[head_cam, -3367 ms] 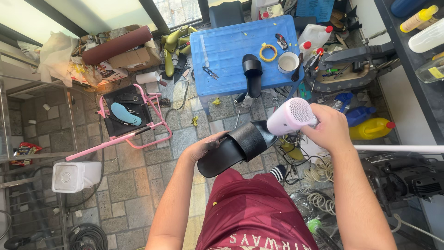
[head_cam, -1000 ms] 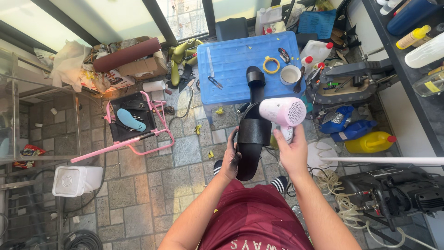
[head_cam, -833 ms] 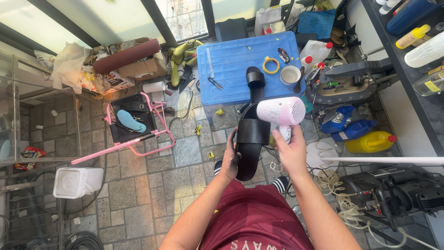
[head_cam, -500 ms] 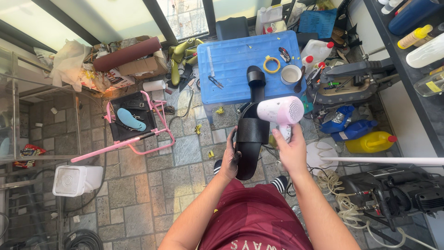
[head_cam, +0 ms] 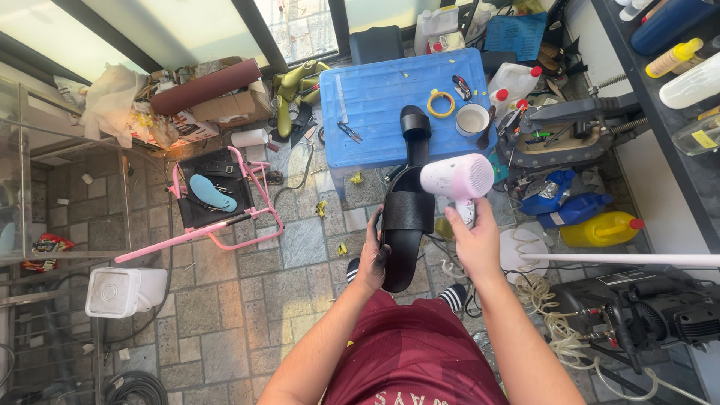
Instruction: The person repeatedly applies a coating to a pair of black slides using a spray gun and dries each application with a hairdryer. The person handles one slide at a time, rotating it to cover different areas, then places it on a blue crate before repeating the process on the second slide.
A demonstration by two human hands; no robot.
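- The left hand [head_cam: 373, 259] was raised in front of the chest, fingers curled shut around a black sandal [head_cam: 406, 229], thumb toward the camera.
- The right hand [head_cam: 474, 241] sat just beside it, clenched on the handle of a pink hair dryer [head_cam: 456, 180].
- Both forearms were bare, reaching forward and converging, elbows bent.

Black slide sandal [head_cam: 405, 229], pale pink hair dryer [head_cam: 457, 178], blue plastic table [head_cam: 375, 127], yellow jug [head_cam: 596, 229], maroon shorts [head_cam: 412, 360].

shirt: dark red, pale lettering at chest | arms: bare, no sleeves showing | socks: black with white stripes
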